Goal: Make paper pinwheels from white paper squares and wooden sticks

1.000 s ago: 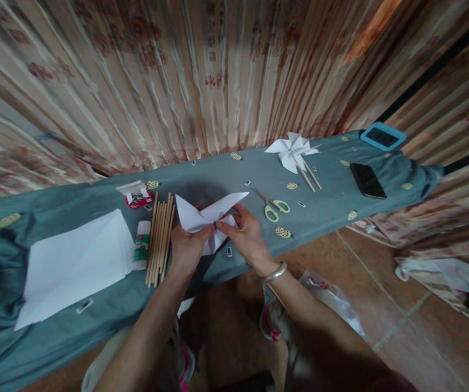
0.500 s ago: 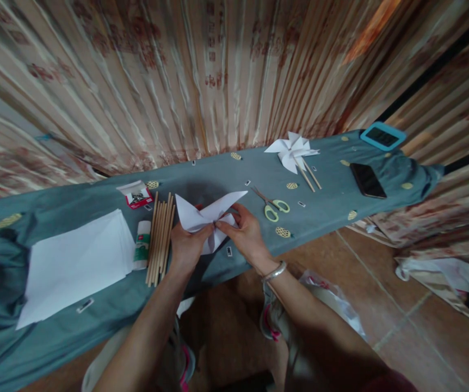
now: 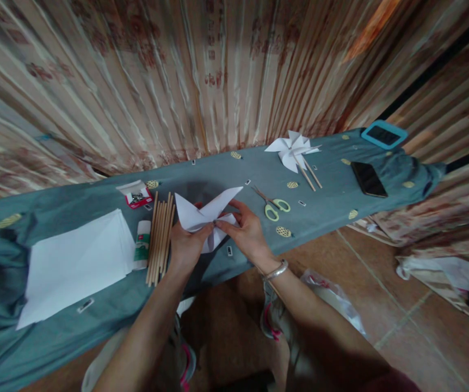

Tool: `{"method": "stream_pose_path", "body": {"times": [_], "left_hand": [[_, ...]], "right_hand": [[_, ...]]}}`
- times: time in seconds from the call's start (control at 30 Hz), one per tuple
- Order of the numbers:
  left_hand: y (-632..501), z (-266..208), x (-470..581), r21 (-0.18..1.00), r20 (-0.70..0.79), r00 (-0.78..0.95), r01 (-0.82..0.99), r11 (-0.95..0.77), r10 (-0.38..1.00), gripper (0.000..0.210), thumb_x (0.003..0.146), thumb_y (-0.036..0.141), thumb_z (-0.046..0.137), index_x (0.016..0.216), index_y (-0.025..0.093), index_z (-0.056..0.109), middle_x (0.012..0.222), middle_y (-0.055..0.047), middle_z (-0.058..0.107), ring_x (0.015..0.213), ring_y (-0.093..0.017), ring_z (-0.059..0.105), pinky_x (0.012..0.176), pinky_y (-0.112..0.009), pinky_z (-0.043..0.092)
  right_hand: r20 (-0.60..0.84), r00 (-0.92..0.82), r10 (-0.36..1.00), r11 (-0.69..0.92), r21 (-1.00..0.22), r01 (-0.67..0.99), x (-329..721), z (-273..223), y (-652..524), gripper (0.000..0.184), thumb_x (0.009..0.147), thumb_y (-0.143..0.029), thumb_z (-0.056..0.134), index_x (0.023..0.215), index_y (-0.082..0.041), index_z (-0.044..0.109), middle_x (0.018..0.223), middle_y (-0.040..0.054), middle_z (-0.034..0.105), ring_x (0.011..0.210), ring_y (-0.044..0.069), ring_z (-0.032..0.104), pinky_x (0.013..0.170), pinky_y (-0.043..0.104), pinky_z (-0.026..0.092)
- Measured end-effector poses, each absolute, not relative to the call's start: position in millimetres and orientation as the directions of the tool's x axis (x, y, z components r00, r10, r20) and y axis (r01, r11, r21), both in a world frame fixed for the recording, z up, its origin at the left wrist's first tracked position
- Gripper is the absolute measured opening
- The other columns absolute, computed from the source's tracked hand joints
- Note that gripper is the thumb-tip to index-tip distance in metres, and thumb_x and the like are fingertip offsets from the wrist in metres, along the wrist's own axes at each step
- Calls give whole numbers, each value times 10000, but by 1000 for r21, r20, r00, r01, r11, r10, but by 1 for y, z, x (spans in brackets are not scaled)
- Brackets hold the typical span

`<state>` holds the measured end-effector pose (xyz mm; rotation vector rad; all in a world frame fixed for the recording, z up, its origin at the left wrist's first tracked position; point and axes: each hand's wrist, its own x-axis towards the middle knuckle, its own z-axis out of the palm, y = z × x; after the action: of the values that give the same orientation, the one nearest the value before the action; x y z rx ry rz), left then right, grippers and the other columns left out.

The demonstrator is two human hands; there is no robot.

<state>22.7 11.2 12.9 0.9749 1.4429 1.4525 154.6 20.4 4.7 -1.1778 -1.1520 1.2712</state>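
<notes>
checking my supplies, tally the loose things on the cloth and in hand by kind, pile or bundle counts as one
White pinwheels on sticks: 2
Held paper pinwheel: 1
Paper pile: 1
Stick bundle: 1
Green-white tube: 1
Red box: 1
Scissors: 1
Phone: 1
Blue-rimmed device: 1
Total: 10

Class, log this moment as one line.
left hand: holding folded paper | right hand: gripping it near centre | wooden sticks: left of hands | scissors: right
</notes>
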Motion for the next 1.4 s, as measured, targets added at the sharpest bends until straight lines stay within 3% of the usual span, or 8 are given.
{"method": "stream_pose_path", "body": {"times": [0.27,0.67,1.03,1.4], "left_hand": [[12,7,23,997,-62,-346,-69,41,936,570,529,256,790,1071,136,661,898,-66,734,832,-255,694,772,-355,561],[9,14,24,998,-67,-361,-13,67,930,537,531,251,792,1045,149,674,855,-44,734,803,-244,688,772,-353,558],[11,3,18,980,-24,-336,177,88,942,556,585,301,765,1112,159,664,969,-76,741,896,-275,690,793,-370,549],[9,4,19,957,15,-340,276,84,940,453,591,297,766,1021,177,692,945,-61,746,874,-262,691,767,-354,543]], "right_hand": [[-37,3,999,-37,-997,-73,154,2,21,544,682,-286,765,1176,-218,549,827,10,726,732,189,693,651,315,546],[-83,-3,997,-83,-993,-79,154,5,19,540,665,-280,770,1152,-202,550,776,-3,704,686,173,673,617,301,533],[-120,20,993,-118,-990,-76,152,1,20,425,656,-223,768,1033,-186,575,768,-6,717,717,170,698,657,292,557],[-129,19,991,-127,-988,-82,151,-3,20,350,668,-215,756,979,-178,597,779,4,719,706,164,687,639,280,542]]}}
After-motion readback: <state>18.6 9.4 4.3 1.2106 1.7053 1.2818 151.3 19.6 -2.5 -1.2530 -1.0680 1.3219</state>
